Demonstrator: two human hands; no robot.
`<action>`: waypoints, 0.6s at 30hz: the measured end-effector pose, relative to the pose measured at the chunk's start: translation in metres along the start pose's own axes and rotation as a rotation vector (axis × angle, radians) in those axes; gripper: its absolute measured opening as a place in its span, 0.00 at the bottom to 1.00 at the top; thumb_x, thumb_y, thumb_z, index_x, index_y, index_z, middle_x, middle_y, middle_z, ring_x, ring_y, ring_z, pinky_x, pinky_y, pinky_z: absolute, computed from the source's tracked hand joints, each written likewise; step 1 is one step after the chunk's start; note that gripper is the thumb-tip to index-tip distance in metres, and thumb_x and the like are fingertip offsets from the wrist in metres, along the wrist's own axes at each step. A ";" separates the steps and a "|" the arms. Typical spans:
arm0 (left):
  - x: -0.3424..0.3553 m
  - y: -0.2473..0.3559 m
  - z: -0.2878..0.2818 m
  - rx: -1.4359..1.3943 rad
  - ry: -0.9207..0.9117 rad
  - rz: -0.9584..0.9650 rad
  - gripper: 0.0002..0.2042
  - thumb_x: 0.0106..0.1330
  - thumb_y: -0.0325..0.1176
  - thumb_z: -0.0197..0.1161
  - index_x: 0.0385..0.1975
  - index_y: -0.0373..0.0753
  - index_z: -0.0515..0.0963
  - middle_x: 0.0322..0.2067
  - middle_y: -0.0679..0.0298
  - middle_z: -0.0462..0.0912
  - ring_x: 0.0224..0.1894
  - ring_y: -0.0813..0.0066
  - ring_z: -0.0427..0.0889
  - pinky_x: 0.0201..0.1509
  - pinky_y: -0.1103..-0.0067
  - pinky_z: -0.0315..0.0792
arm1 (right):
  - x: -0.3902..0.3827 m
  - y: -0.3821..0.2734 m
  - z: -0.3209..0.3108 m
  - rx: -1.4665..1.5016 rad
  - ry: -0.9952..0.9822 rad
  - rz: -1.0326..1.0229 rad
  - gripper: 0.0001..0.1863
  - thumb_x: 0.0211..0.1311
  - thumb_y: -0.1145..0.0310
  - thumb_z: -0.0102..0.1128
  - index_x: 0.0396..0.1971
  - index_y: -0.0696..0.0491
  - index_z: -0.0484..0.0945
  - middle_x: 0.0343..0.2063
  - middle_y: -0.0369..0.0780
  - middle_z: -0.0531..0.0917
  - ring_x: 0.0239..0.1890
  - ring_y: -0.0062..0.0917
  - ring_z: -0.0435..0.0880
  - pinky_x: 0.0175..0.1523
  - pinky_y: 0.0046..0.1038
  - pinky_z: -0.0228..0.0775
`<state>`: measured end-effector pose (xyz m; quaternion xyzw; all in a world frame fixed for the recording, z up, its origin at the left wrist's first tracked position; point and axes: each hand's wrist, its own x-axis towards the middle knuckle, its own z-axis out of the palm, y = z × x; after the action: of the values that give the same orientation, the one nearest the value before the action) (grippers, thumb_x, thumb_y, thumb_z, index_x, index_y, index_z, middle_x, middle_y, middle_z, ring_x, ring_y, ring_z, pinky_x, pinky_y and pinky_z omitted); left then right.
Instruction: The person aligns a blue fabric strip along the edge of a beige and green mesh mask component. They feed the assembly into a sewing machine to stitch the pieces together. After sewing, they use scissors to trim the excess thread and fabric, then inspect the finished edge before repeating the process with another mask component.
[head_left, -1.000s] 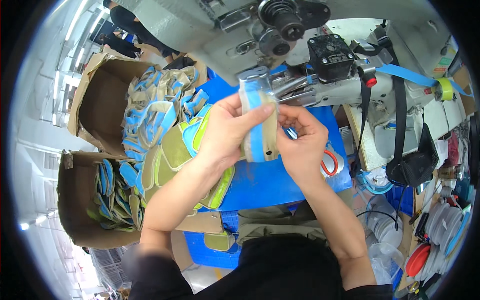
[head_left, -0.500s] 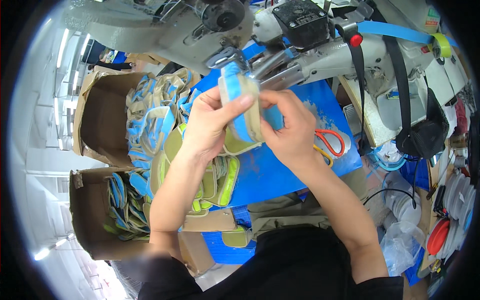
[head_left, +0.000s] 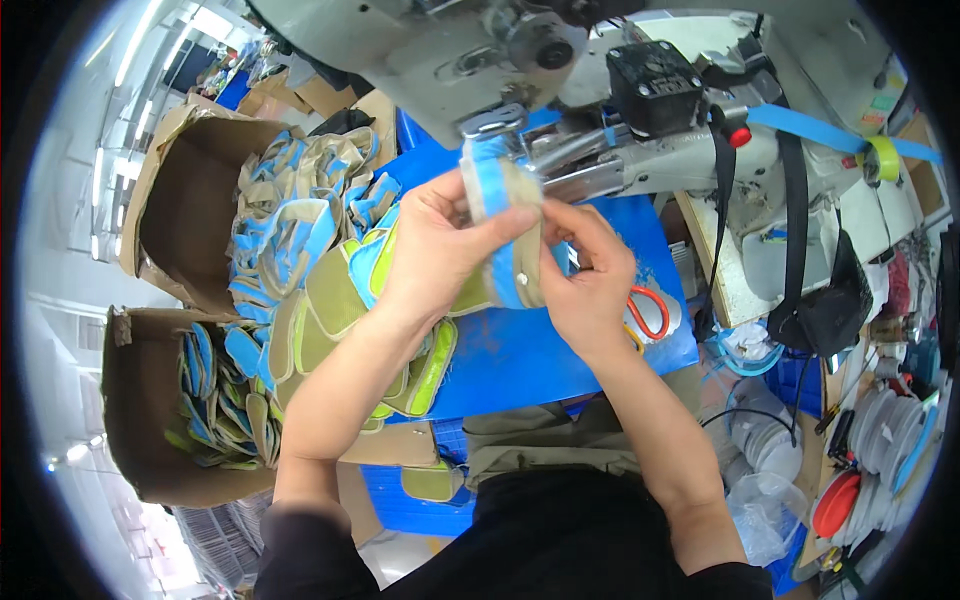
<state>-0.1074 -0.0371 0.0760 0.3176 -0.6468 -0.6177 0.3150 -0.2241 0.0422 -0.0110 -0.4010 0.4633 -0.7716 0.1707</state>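
Observation:
Both my hands grip a curved beige fabric band with a blue stripe (head_left: 497, 190), partly smeared by motion. It stands upright close under the metal working end of an industrial sewing machine (head_left: 500, 122). My left hand (head_left: 440, 240) pinches the band from the left, thumb laid across its face. On the right edge, my right hand (head_left: 592, 275) holds it between thumb and bent fingers. Whether the band touches the machine I cannot tell. Below my hands lies the blue work surface (head_left: 520, 365). Flat green-edged olive fabric pieces (head_left: 335, 290) are heaped beside my left forearm.
Two cardboard boxes, an upper one (head_left: 185, 215) and a lower one (head_left: 135, 420), stand at the left by a pile of blue-beige fabric pieces (head_left: 285, 240). Red-handled scissors (head_left: 655, 318) lie near my right wrist. Blue tape (head_left: 810, 128) runs into the machine; disc-shaped spools (head_left: 885, 440) sit at the far right.
The whole view has shifted, so the machine appears farther right and the boxes farther left. Both hands keep hold of the band near the machine, with little change in grip.

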 end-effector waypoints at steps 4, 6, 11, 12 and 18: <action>-0.001 0.001 0.004 -0.012 0.016 -0.018 0.14 0.62 0.23 0.76 0.46 0.34 0.83 0.40 0.62 0.90 0.38 0.77 0.88 0.47 0.78 0.83 | -0.001 0.003 -0.002 0.021 -0.011 0.018 0.18 0.56 0.83 0.71 0.48 0.58 0.86 0.32 0.40 0.85 0.34 0.24 0.85 0.42 0.25 0.76; 0.000 -0.001 0.004 -0.002 0.020 0.007 0.14 0.61 0.23 0.76 0.46 0.35 0.82 0.39 0.62 0.90 0.37 0.77 0.88 0.45 0.78 0.83 | -0.001 -0.002 -0.002 0.057 -0.016 0.068 0.18 0.57 0.84 0.71 0.48 0.59 0.86 0.33 0.39 0.85 0.35 0.21 0.84 0.43 0.24 0.76; 0.012 0.007 0.003 -0.044 0.068 -0.047 0.12 0.62 0.23 0.76 0.44 0.35 0.81 0.38 0.63 0.90 0.38 0.77 0.88 0.48 0.78 0.83 | 0.008 -0.026 -0.003 0.223 -0.039 0.332 0.14 0.62 0.82 0.70 0.48 0.60 0.86 0.34 0.34 0.85 0.36 0.13 0.82 0.42 0.19 0.75; 0.012 0.008 0.003 -0.050 0.078 -0.051 0.12 0.62 0.23 0.75 0.43 0.35 0.81 0.38 0.63 0.90 0.38 0.77 0.88 0.48 0.78 0.82 | 0.009 -0.030 -0.003 0.258 -0.040 0.378 0.14 0.62 0.82 0.70 0.48 0.60 0.86 0.33 0.34 0.86 0.35 0.12 0.82 0.41 0.18 0.75; 0.008 0.016 0.003 -0.082 0.039 -0.111 0.18 0.62 0.23 0.75 0.51 0.33 0.79 0.44 0.61 0.89 0.45 0.76 0.87 0.54 0.75 0.81 | 0.014 -0.031 -0.005 0.313 -0.058 0.426 0.12 0.64 0.79 0.70 0.48 0.60 0.86 0.31 0.33 0.86 0.31 0.10 0.82 0.36 0.15 0.73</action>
<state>-0.1151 -0.0409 0.0916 0.3518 -0.5959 -0.6540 0.3054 -0.2334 0.0517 0.0204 -0.2850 0.4073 -0.7688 0.4024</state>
